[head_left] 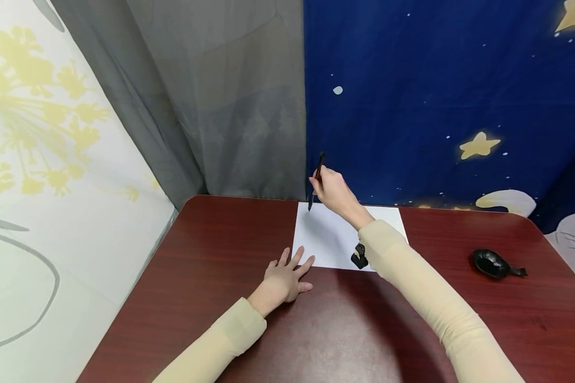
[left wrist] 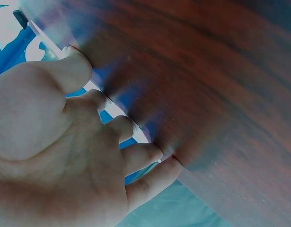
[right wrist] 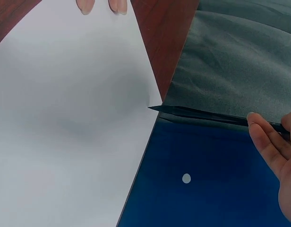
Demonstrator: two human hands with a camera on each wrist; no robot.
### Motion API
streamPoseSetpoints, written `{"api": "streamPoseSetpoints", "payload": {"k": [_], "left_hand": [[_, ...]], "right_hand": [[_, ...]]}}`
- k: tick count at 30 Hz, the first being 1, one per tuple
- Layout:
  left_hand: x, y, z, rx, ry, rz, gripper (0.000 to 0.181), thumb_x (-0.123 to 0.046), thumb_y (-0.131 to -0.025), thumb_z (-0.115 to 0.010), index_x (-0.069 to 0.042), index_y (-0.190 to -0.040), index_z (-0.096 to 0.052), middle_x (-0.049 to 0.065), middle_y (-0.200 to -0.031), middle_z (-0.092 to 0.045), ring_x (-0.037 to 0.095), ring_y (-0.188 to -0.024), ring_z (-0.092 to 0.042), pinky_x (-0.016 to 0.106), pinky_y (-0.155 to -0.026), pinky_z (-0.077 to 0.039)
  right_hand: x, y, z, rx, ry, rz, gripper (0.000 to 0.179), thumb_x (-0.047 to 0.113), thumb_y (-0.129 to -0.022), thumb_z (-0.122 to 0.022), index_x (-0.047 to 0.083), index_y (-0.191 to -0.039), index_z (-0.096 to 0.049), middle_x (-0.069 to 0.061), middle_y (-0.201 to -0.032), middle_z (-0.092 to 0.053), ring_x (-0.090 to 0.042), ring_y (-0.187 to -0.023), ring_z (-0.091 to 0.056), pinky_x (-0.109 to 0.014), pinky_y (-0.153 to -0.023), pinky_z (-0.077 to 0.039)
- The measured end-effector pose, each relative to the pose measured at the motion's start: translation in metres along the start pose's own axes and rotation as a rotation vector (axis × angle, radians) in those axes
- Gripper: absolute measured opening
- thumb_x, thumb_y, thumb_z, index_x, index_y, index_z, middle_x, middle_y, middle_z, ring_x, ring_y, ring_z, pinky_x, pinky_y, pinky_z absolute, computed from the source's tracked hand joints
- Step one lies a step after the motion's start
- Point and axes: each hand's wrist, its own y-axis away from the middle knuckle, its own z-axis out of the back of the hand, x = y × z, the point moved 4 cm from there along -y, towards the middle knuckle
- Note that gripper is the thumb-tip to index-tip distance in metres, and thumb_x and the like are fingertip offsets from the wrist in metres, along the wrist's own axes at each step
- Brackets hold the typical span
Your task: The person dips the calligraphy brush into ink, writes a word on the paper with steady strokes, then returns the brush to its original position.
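Note:
A sheet of white paper [head_left: 335,255] lies at the far edge of the brown table. My right hand [head_left: 334,190] pinches a slim black ink brush [head_left: 318,174] over the far left part of the sheet. In the right wrist view the brush [right wrist: 202,114] points its dark, tapered tip toward the paper [right wrist: 65,85]; whether it touches, I cannot tell. My left hand [head_left: 282,279] rests with fingers spread, fingertips at the sheet's near left corner. The left wrist view shows that hand's palm [left wrist: 79,142] and straight fingers. No marks show on the paper.
A small black glossy oval dish [head_left: 491,263] with a short handle sits on the table's right side. A black device [head_left: 359,257] hangs at my right cuff. Behind the table [head_left: 230,234] hang a grey curtain [head_left: 249,106] and a blue starry one [head_left: 388,133].

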Motion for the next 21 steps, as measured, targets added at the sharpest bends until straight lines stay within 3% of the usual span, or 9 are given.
{"api": "streamPoseSetpoints", "payload": {"k": [21], "left_hand": [[0.0002, -0.0024, 0.0003, 0.009, -0.033, 0.007, 0.066, -0.057, -0.103, -0.037, -0.039, -0.163, -0.013, -0.007, -0.17, -0.004, 0.024, -0.155, -0.009, 0.044, -0.117, -0.03]], "right_hand": [[-0.0021, -0.001, -0.0031, 0.022, 0.011, -0.027, 0.014, 0.009, -0.105, -0.055, -0.004, -0.101, -0.06, -0.018, -0.089, -0.065, -0.024, -0.072, -0.07, -0.036, -0.063, -0.058]]}}
